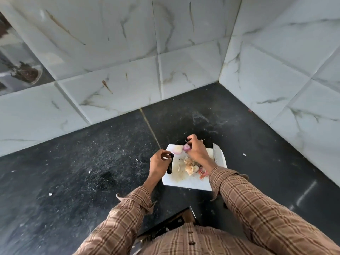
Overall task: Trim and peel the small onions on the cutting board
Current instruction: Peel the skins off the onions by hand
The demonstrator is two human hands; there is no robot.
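Pinching a purple onion point(186, 148) between fingertips of the right hand point(196, 151), just above the far edge of the board point(189, 182); fingers closed round it, part of it hidden behind them

Lying just left of it on the board, a pale peeled onion point(177, 149), close beside, contact unclear

Heaped nearer the body on the board, under the right wrist: papery skins point(189, 165) and reddish scraps point(203, 174)

Resting along the board's right edge, a knife blade point(217, 155), tip pointing away, handle hidden behind the right forearm

Curling the left hand point(159, 163) at the board's left edge, fingers loosely bent near a dark slot-like shape point(170, 164) there; cannot tell whether anything is gripped

Sitting under all this, a speckled black counter point(92, 162), meeting marbled white wall tiles point(128, 52) in a corner beyond
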